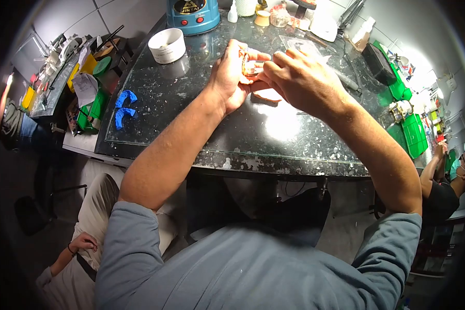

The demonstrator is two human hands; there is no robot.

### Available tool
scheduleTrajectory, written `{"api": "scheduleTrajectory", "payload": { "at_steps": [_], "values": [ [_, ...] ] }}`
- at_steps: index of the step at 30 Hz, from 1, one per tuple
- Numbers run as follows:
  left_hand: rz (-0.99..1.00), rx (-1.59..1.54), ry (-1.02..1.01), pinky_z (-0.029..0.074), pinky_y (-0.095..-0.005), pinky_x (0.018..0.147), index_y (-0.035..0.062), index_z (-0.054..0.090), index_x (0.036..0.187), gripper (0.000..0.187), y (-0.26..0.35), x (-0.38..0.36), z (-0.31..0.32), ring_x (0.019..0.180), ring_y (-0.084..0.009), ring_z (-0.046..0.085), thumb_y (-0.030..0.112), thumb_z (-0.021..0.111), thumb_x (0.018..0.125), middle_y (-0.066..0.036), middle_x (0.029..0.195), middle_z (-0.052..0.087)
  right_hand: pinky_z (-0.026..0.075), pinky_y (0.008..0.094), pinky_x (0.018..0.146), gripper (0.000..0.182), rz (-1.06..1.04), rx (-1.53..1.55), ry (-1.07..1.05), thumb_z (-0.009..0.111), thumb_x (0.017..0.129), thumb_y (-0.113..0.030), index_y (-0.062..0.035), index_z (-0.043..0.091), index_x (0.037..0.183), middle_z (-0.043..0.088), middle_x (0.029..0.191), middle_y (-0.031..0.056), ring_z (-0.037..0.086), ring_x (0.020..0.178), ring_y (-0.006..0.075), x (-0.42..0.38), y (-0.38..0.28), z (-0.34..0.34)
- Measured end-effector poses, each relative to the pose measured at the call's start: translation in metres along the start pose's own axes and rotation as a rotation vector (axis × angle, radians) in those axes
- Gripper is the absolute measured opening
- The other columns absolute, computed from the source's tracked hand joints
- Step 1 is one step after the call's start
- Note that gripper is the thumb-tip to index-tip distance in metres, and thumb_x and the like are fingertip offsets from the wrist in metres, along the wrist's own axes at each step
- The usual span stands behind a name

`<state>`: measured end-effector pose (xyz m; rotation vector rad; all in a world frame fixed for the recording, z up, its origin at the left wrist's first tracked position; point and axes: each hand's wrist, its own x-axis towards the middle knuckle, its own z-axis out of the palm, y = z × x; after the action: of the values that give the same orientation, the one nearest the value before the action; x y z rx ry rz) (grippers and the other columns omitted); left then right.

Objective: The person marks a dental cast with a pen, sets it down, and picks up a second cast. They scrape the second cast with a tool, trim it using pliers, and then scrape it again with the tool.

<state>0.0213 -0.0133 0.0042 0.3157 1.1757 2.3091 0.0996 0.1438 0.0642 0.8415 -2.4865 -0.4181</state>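
Above the worktop, my left hand [227, 77] is closed around a small orange-red and whitish piece [244, 63] that looks like a dental model. The fingers cover much of it. My right hand [297, 75] is at its right side, fingers bent and pressed together close to the piece. What those fingers pinch, if anything, is hidden. Just below both hands, a pinkish flat piece [267, 95] lies on the dark worktop [191, 129], partly covered by the hands.
Two blue horseshoe-shaped pieces [125, 118] lie at the left of the worktop. A white bowl [167, 46] and a blue machine [194, 18] stand at the back. Green trays [415, 135] line the right side. One person sits at left, another at far right.
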Motion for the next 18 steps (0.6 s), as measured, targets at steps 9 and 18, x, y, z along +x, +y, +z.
{"api": "scheduleTrajectory", "payload": {
  "at_steps": [9, 18],
  "values": [
    [-0.124, -0.356, -0.171, 0.05, -0.0478, 0.102, -0.0076, 0.053, 0.116, 0.047, 0.005, -0.005, 0.008, 0.106, -0.0333, 0.063, 0.03, 0.032, 0.097, -0.021, 0.109, 0.063, 0.054, 0.0389, 0.066, 0.023, -0.093, -0.039, 0.276, 0.061, 0.091, -0.029, -0.0074, 0.061, 0.083, 0.064, 0.08, 0.0047, 0.066, 0.076, 0.0244, 0.002, 0.029, -0.008],
    [0.208, -0.324, -0.004, 0.047, -0.0364, 0.093, -0.0075, 0.057, 0.116, 0.045, 0.003, -0.003, 0.011, 0.097, -0.0212, 0.057, 0.025, 0.044, 0.087, -0.014, 0.111, 0.062, 0.052, 0.0373, 0.072, 0.02, 0.09, 0.086, 0.163, 0.063, 0.09, -0.031, -0.0115, 0.065, 0.095, 0.061, 0.083, 0.0031, 0.066, 0.077, 0.023, 0.003, 0.006, -0.006]
  ]
}}
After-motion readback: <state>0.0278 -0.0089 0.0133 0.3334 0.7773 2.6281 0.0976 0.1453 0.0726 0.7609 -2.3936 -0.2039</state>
